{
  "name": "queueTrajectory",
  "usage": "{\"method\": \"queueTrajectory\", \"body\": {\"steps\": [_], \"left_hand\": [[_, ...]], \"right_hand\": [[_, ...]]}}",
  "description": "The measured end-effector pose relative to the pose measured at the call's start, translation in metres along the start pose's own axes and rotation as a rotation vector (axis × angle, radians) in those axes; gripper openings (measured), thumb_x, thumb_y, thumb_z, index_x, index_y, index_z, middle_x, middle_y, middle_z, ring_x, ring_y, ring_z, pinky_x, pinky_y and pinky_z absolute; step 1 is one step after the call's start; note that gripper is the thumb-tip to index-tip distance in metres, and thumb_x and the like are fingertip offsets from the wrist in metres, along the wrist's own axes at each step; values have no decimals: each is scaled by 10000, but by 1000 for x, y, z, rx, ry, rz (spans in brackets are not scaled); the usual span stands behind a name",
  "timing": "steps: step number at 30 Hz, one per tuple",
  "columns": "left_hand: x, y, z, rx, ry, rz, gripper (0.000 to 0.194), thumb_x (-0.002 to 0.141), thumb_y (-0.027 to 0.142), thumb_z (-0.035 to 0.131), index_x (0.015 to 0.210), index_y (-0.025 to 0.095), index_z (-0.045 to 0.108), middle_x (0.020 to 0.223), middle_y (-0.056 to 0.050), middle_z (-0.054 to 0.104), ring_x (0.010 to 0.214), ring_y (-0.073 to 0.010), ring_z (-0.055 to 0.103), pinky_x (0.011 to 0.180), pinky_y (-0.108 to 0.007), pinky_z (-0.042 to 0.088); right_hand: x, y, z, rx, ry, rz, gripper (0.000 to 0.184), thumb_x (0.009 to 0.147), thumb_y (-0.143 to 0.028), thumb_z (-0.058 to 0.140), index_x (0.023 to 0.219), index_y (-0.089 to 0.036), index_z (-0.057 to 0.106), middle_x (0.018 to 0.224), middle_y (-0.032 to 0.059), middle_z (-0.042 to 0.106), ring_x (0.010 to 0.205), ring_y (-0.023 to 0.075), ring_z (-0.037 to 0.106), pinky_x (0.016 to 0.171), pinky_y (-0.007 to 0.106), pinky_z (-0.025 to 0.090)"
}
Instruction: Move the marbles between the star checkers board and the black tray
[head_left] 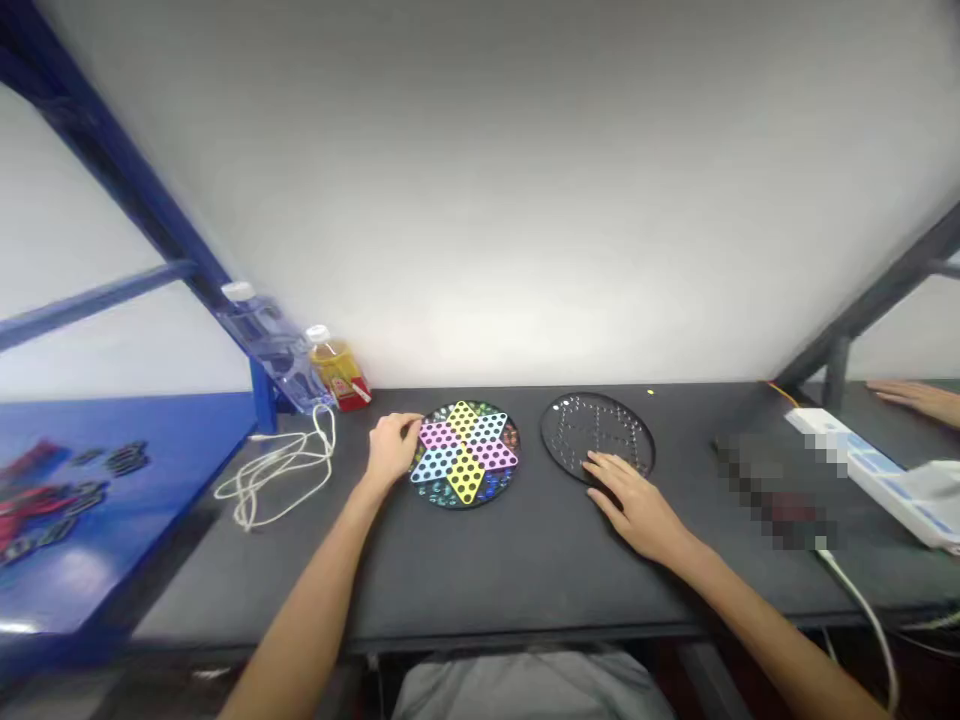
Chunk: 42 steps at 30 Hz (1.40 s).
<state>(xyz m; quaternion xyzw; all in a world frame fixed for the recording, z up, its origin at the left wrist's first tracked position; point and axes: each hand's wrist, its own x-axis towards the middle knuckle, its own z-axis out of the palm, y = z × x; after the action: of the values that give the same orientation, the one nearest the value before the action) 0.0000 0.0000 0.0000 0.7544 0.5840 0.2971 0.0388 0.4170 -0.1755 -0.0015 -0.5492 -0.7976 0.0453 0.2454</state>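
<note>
So far, we log our left hand (pixel 391 450), fingers pressed together against the rim of a round black board with a pastel star (pixel 465 453), coloured glass marbles (pixel 491 488) seated in it; our spread right hand (pixel 628 500) rests on a round black perforated disc (pixel 598 436) just right of that board.

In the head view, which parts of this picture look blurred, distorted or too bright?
Head view: the white wall glows brightly at its centre; the blue metal frame looks slanted by wide-angle distortion; a grey-brown patch on the dark table is pixelated; the blue panel at left is blurred.
</note>
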Motion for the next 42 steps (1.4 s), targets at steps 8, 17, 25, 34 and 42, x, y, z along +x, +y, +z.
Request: {"method": "queueTrajectory", "body": {"steps": [8, 17, 25, 34, 42], "left_hand": [[0, 6, -6, -1, -1, -26, 315, 898, 361, 446, 984, 214, 712, 989, -65, 712, 959, -246, 601, 899, -375, 447], [0, 8, -9, 4, 5, -14, 310, 900, 361, 447, 965, 206, 708, 964, -63, 710, 925, -242, 607, 868, -363, 449], [2, 2, -5, 9, 9, -8, 313, 904, 371, 441, 967, 212, 703, 979, -63, 708, 933, -243, 603, 870, -364, 443], [4, 3, -5, 13, 0, -6, 334, 902, 385, 433, 995, 210, 703, 950, -69, 705, 904, -247, 602, 836, -361, 449], [2, 1, -4, -6, 4, 14, 321, 897, 363, 432, 975, 213, 705, 985, -66, 709, 944, -245, 604, 892, -365, 441]], "right_hand": [[11, 12, 7, 91, 13, -65, 409, 958, -265, 437, 1353, -282, 541, 1398, 32, 524, 1322, 254, 446, 1114, 523, 369], [10, 13, 9, 72, 25, -111, 418, 949, -207, 437, 1350, -262, 542, 1385, 55, 537, 1287, 259, 486, 1101, 539, 379], [19, 14, -19, 16, 420, -65, 298, 936, -170, 412, 1128, -188, 639, 1105, 104, 689, 1065, 244, 619, 940, 432, 504], [74, 39, -100, 368, 774, 457, 377, 922, -461, 455, 992, -144, 647, 814, 60, 658, 751, 183, 595, 710, 306, 478], [67, 47, -75, 678, 709, 498, 364, 844, -505, 556, 888, -159, 661, 775, 29, 634, 711, 160, 561, 684, 288, 471]]}}
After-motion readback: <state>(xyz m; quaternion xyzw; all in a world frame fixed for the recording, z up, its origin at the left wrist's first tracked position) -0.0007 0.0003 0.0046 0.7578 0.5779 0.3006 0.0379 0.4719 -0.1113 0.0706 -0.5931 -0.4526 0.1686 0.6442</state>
